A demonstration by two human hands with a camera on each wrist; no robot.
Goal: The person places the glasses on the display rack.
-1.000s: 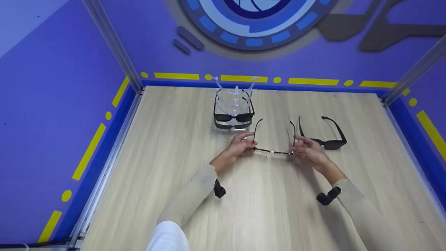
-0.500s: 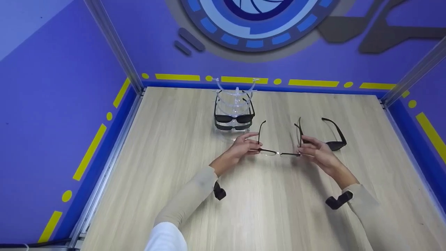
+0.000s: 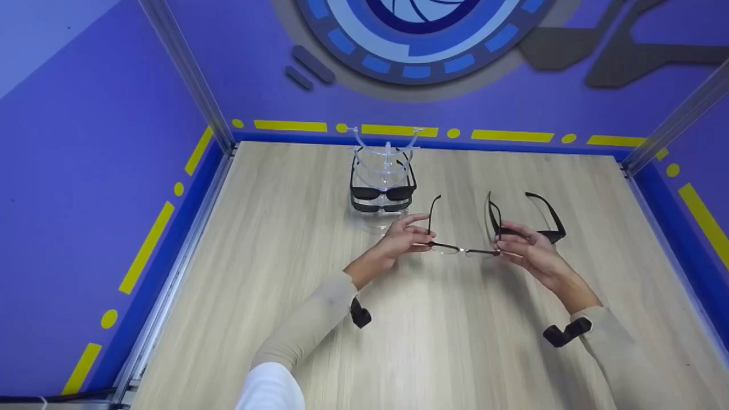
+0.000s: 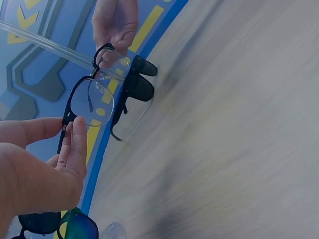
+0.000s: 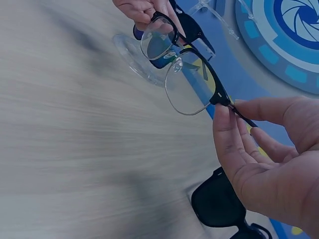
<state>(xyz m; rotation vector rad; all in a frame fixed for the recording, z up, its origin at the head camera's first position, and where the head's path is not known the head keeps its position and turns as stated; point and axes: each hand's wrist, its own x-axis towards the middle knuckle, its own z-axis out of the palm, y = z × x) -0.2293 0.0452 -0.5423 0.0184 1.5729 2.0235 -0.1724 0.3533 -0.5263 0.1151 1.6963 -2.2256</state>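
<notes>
A pair of clear-lens eyeglasses (image 3: 481, 253) with black upper rims is held above the table between both hands, temples spread and pointing away. My left hand (image 3: 398, 240) pinches the left hinge corner between thumb and fingers, as the left wrist view shows on the black frame (image 4: 70, 102). The right hand (image 3: 535, 256) pinches the other hinge corner; in the right wrist view its thumb and fingers grip the black temple end (image 5: 223, 97). Just behind the right hand lies a pair of black sunglasses (image 3: 555, 222) on the table, partly hidden by that hand.
A clear plastic eyewear display stand (image 3: 387, 162) rises at the back of the wooden table (image 3: 285, 228). Two pairs of dark sunglasses (image 3: 381, 193) hang on its lower tiers, while its upper arms are bare. Blue-purple panels (image 3: 114, 142) wall the table at the back and sides.
Both hands have shifted to the right with the eyeglasses, the right hand a little farther. The right hand now covers more of the sunglasses lying on the table.
</notes>
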